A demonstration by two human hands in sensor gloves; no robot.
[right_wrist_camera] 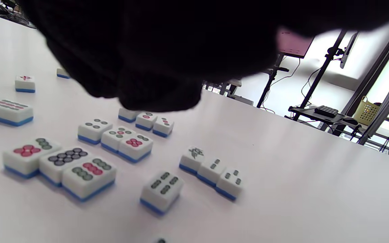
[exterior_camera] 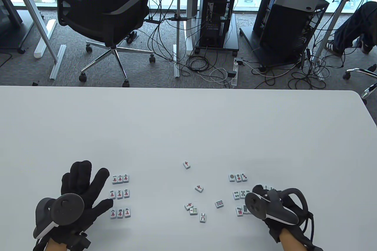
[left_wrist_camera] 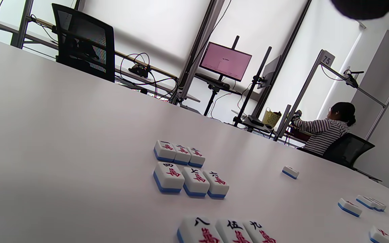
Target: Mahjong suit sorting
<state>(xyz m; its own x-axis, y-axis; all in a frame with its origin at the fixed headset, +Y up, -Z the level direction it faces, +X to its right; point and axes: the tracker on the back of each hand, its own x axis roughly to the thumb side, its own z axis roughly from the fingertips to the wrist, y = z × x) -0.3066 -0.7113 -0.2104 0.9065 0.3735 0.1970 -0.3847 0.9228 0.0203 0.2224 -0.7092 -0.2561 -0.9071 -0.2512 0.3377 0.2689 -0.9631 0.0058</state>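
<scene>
Nearest the table camera are the two gloved hands at the bottom edge. The left hand (exterior_camera: 81, 192) is laid flat on the tabletop (exterior_camera: 188, 127) with fingers spread and straight, holding nothing, just beside the character tiles (exterior_camera: 120, 194). The right hand (exterior_camera: 266, 201) is held over the dot tiles (exterior_camera: 239, 194); its fingers are hidden under the tracker and blacked out in the right wrist view, so whether they are curled or straight cannot be told.

The character tiles are set in three rows of three. Black numerals can be read on their faces: 四 heads one tile of the middle row (left_wrist_camera: 168, 177), and 八, 伍 and 九 run across the nearest row (left_wrist_camera: 226, 232), each over a red character. The dot tiles are likewise gathered in rows, and beside them lies a short row of bamboo tiles (right_wrist_camera: 211, 172) with a further bamboo tile (right_wrist_camera: 161, 190) just apart from it. Loose tiles (exterior_camera: 196, 201) are scattered mid-table between the groups, well apart from both; several bear a red 中. On a frame in the background of the left wrist view a sign reading 75 (left_wrist_camera: 327, 61) is seen.

The tiles are judged small, rigid, light blocks with smooth, probably slippery faces, unlikely to break. Each is best pinched across its two long sides between thumb and forefinger, or slid flat across the tabletop.
</scene>
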